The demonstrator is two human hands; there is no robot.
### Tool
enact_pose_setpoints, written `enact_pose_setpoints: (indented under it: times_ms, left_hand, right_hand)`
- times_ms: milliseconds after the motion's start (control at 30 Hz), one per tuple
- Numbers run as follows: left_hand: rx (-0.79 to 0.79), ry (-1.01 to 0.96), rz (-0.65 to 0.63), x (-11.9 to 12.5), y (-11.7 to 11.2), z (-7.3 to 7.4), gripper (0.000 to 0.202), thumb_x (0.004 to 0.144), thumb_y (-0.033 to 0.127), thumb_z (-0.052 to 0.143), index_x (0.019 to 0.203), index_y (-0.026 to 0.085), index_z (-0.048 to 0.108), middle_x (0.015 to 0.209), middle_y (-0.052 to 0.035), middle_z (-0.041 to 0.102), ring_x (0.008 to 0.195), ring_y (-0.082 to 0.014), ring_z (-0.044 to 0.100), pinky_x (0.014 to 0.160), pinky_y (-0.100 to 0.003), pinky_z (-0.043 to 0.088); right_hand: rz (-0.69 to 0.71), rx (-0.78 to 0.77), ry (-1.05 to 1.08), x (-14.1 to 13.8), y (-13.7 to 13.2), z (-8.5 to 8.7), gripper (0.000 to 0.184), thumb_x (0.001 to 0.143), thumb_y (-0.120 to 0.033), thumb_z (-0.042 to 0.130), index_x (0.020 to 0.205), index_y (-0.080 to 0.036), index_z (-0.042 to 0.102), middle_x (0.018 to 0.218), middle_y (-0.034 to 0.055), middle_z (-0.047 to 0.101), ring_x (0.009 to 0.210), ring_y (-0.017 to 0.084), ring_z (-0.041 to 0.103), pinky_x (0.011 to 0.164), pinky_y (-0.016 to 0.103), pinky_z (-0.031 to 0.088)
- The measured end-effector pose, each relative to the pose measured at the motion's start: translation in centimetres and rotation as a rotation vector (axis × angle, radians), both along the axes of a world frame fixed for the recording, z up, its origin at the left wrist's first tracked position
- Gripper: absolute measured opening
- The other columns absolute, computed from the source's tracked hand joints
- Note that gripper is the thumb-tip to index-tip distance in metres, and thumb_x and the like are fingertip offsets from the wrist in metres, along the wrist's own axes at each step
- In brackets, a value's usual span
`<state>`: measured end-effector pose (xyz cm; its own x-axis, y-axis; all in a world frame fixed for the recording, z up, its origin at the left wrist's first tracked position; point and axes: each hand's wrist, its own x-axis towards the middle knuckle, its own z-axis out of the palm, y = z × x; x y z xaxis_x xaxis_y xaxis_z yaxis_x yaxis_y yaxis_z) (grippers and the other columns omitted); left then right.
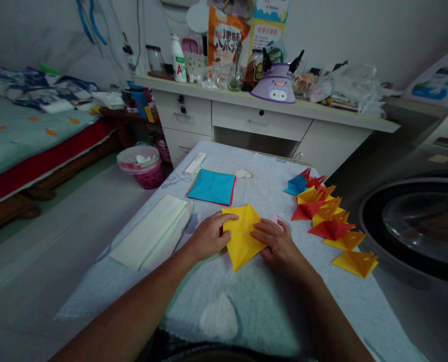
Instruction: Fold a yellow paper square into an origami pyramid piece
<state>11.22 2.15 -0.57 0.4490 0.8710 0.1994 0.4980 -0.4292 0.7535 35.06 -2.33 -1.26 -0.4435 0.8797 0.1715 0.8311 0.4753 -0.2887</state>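
A yellow sheet of origami paper [242, 236], marked with creases, lies in front of me over the cloth-covered table. My left hand [211, 234] grips its left edge between thumb and fingers. On the opposite edge is my right hand [278, 244], its fingers over the paper and its thumb lower down, partly hidden. Just beyond rests a stack of square paper [212, 187], blue on top with red showing at the rim. To the right stand several folded paper figures in yellow, red and blue, among them a yellow folded figure [355, 262] nearest me.
At the left of the table [216, 306] lies a pale folded packet [152, 231]. A white remote-like object [195, 164] and a crumpled white scrap [243, 174] sit farther back. Behind stands a cluttered white desk [261, 118]; a washing machine [416, 221] is at right, a pink bin [148, 173] at left.
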Motion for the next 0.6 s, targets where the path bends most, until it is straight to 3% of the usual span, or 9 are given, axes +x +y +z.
enact_pose_setpoints:
  times_ms: [300,500,600]
  left_hand:
    - [0.054,-0.017,0.03,-0.3,0.1,0.1,0.026,0.09,0.029,0.053,0.108,0.019,0.068,0.11,-0.007,0.07,0.102,-0.0202,0.064,0.089,-0.032,0.049]
    - [0.056,0.087,0.024,-0.4,0.3,0.0,0.025,0.092,0.028,0.046,0.086,0.019,0.068,0.088,-0.004,0.068,0.086,-0.0179,0.064,0.076,-0.029,0.048]
    - [0.095,0.128,0.066,-0.4,0.4,-0.2,0.017,0.086,0.024,0.052,0.085,0.018,0.068,0.093,-0.0057,0.064,0.091,-0.0191,0.062,0.081,-0.031,0.048]
  right_hand:
    - [0.022,0.001,0.025,0.9,0.3,-0.3,0.032,0.084,-0.012,0.053,0.107,-0.028,0.071,0.125,0.008,0.067,0.126,0.029,0.053,0.107,0.061,0.022]
    - [0.02,-0.05,0.045,1.1,0.2,0.2,0.034,0.086,-0.012,0.05,0.11,-0.027,0.069,0.126,0.008,0.066,0.122,0.024,0.057,0.108,0.059,0.023]
    - [0.025,-0.064,0.052,1.2,0.2,0.3,0.033,0.085,-0.012,0.05,0.109,-0.025,0.069,0.125,0.0087,0.066,0.12,0.024,0.058,0.107,0.058,0.027]
